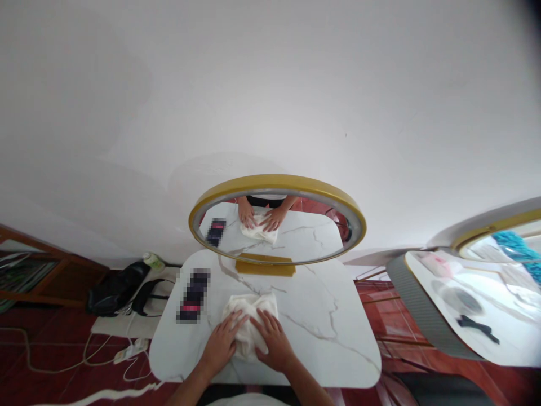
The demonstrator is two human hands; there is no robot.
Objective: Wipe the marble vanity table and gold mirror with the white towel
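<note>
A white cloth [249,327] lies bunched on the white marble-patterned table [321,316]. My left hand [222,341] rests on its left side with the fingers stretched out over the fabric. On the right side of the cloth lies my right hand [273,341], palm down and fingers spread. Neither hand is wrapped round anything. Both hands and the cloth also show in the gold-framed mirror [276,181] standing at the back of the table.
A blurred-out dark item [194,296] lies left of the cloth. A second table [456,293] with a mirror stands at the right. On the floor at left are a black bag [116,290], a power strip [131,349] and cables. The wall rises behind.
</note>
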